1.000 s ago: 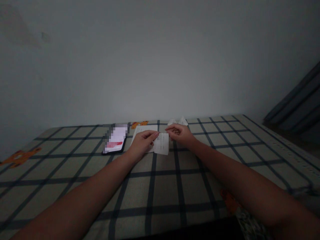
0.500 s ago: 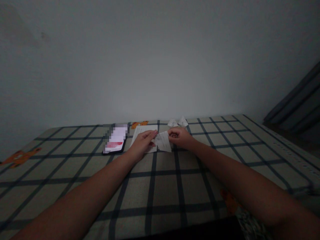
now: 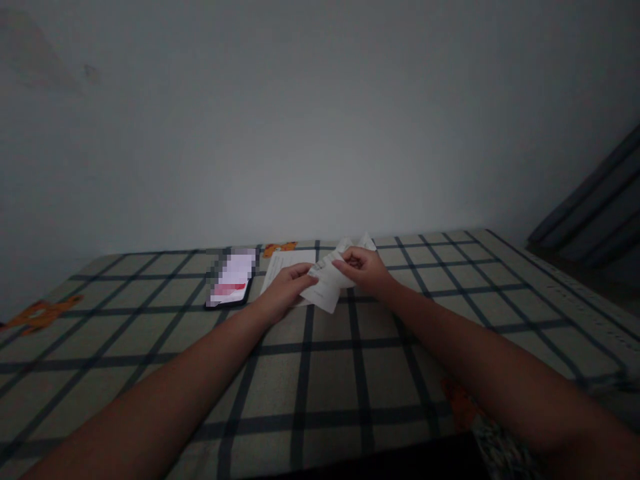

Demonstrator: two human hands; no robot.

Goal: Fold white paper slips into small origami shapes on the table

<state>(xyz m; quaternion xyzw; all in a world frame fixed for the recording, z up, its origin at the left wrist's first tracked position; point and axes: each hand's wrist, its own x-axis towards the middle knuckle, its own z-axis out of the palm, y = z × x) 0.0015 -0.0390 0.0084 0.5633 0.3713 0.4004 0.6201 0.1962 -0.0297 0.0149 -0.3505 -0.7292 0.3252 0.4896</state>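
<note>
A small white paper slip (image 3: pixel 326 285) with faint print is held between both hands above the checked cloth. My left hand (image 3: pixel 285 290) pinches its left edge with fingers together. My right hand (image 3: pixel 364 269) grips its upper right part, fingers curled round it. The slip is tilted and bent. Under the left hand lies a larger white sheet (image 3: pixel 286 263), flat on the cloth.
A phone (image 3: pixel 231 279) with a lit screen lies left of the sheet. Small folded white paper pieces (image 3: pixel 361 242) sit behind the right hand near the wall. The surface is a grey checked cloth (image 3: pixel 150 320) with orange figures. A dark slanted object (image 3: pixel 595 213) stands at right.
The slip hung flat and upright a second ago. Since then both hands have turned and bent it, and the right hand has moved slightly up and closed over its top.
</note>
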